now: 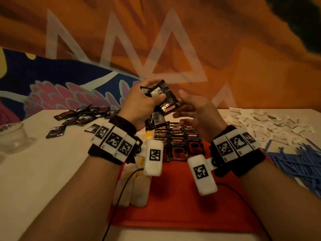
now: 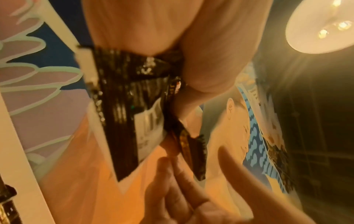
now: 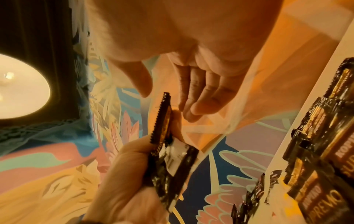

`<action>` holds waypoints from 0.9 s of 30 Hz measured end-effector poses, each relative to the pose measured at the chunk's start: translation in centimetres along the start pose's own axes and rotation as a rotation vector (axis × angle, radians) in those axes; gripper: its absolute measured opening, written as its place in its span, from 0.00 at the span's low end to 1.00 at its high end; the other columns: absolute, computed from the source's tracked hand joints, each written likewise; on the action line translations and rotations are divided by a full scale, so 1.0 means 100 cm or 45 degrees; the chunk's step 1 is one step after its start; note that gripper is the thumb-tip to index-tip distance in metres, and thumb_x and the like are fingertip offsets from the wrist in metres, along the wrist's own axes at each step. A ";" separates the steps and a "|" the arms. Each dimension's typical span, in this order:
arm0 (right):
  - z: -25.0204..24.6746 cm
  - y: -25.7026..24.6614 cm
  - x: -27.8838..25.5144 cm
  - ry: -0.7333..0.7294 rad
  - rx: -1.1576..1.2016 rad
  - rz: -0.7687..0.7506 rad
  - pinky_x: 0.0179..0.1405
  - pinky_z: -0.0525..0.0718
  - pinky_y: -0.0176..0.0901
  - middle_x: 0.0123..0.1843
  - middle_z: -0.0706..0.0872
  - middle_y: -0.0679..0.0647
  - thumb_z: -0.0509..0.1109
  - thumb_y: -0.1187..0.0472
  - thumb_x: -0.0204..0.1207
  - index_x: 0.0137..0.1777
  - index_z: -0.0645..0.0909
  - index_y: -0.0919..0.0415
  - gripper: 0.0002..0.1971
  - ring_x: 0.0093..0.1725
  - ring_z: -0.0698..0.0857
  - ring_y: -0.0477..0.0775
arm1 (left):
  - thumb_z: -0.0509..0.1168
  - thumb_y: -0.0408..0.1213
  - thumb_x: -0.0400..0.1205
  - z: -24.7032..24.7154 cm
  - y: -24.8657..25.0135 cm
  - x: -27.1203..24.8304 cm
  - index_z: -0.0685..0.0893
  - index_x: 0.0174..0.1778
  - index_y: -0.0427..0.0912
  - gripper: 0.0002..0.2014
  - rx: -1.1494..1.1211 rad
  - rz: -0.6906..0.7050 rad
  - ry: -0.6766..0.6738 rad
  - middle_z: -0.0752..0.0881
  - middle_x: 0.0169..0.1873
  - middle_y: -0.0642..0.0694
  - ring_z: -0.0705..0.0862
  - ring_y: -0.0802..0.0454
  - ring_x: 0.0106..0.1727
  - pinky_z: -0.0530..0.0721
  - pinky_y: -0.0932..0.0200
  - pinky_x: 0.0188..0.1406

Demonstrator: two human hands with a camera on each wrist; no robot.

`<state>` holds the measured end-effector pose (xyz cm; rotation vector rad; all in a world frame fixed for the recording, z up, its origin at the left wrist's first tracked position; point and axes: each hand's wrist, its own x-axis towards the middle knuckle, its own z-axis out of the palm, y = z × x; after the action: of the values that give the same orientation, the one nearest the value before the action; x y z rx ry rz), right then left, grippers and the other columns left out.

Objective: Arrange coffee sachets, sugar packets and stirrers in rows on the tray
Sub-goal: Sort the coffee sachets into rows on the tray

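Observation:
My left hand [image 1: 156,90] is raised above the red tray [image 1: 173,197] and grips a small bunch of black Kopiko coffee sachets [image 1: 165,100]. Right beside it my right hand [image 1: 179,104] is open, thumb and straight fingers on either side of one sachet's edge without pinching it. The right wrist view shows that sachet edge [image 3: 162,118] between my right thumb and fingers [image 3: 201,97], while the left hand [image 3: 124,181] holds the bunch. Rows of coffee sachets [image 1: 178,141] lie at the tray's far end. Sugar packets [image 1: 269,122] and blue stirrers [image 1: 298,162] lie on the table to the right.
Loose dark sachets [image 1: 81,115] are scattered at the table's far left, near a glass bowl [image 1: 12,136]. Pale yellowish packets [image 1: 137,188] lie along the tray's left edge. A black cable [image 1: 121,192] runs from my left wrist across the tray corner.

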<state>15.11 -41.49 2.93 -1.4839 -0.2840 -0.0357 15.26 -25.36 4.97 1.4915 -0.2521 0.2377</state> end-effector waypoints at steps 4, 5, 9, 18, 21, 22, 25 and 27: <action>0.000 0.007 0.003 0.018 -0.179 -0.110 0.34 0.82 0.41 0.41 0.89 0.57 0.77 0.66 0.74 0.49 0.85 0.63 0.06 0.36 0.87 0.48 | 0.67 0.25 0.83 0.003 -0.006 0.003 0.81 0.67 0.43 0.17 0.151 0.065 0.006 0.87 0.56 0.41 0.89 0.45 0.55 0.91 0.51 0.49; 0.000 0.007 0.004 0.027 -0.235 -0.143 0.34 0.82 0.40 0.41 0.90 0.57 0.77 0.67 0.74 0.50 0.85 0.63 0.07 0.36 0.87 0.48 | 0.67 0.29 0.84 0.003 -0.007 0.003 0.81 0.66 0.43 0.15 0.195 0.074 0.010 0.88 0.56 0.41 0.89 0.47 0.52 0.91 0.52 0.46; -0.007 -0.001 0.006 0.212 -0.472 -0.413 0.35 0.83 0.33 0.41 0.90 0.45 0.78 0.67 0.74 0.45 0.84 0.51 0.09 0.37 0.87 0.36 | 0.62 0.61 0.83 -0.003 -0.006 0.004 0.83 0.54 0.41 0.24 0.261 -0.069 0.062 0.77 0.34 0.44 0.70 0.55 0.29 0.70 0.57 0.30; -0.010 0.003 0.001 0.368 -0.874 -0.978 0.49 0.88 0.42 0.52 0.91 0.50 0.71 0.73 0.73 0.46 0.89 0.54 0.13 0.51 0.89 0.48 | 0.66 0.39 0.85 -0.004 -0.006 0.001 0.82 0.50 0.39 0.06 -0.041 -0.334 -0.259 0.78 0.30 0.47 0.71 0.58 0.22 0.69 0.67 0.18; -0.012 -0.004 0.000 0.292 -0.360 -0.579 0.59 0.88 0.45 0.55 0.90 0.47 0.69 0.75 0.75 0.52 0.84 0.49 0.18 0.57 0.88 0.45 | 0.67 0.31 0.84 -0.003 -0.007 0.002 0.84 0.54 0.41 0.05 -0.101 -0.131 -0.099 0.77 0.33 0.48 0.68 0.58 0.26 0.67 0.66 0.21; -0.012 -0.005 0.000 0.209 -0.192 -0.437 0.58 0.88 0.48 0.55 0.89 0.49 0.72 0.73 0.76 0.55 0.83 0.50 0.16 0.57 0.88 0.47 | 0.68 0.30 0.84 -0.004 -0.008 0.003 0.85 0.54 0.42 0.06 -0.103 -0.081 -0.065 0.77 0.33 0.48 0.69 0.58 0.26 0.68 0.66 0.22; -0.007 -0.005 -0.002 0.075 -0.300 -0.341 0.49 0.87 0.44 0.51 0.91 0.52 0.77 0.66 0.74 0.55 0.83 0.51 0.13 0.52 0.90 0.50 | 0.68 0.29 0.83 -0.001 -0.007 0.001 0.85 0.53 0.42 0.06 -0.074 -0.008 -0.090 0.78 0.35 0.46 0.71 0.57 0.27 0.70 0.65 0.23; -0.006 -0.001 -0.002 0.072 -0.408 -0.369 0.47 0.87 0.40 0.47 0.92 0.51 0.77 0.68 0.75 0.50 0.86 0.52 0.10 0.46 0.91 0.47 | 0.69 0.29 0.82 0.002 -0.007 -0.001 0.85 0.53 0.42 0.06 -0.086 -0.004 -0.148 0.78 0.37 0.44 0.72 0.57 0.28 0.69 0.64 0.24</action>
<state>14.98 -42.13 2.99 -1.7447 -0.4617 -0.3700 15.41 -25.63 4.33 1.4404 -0.3473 0.1387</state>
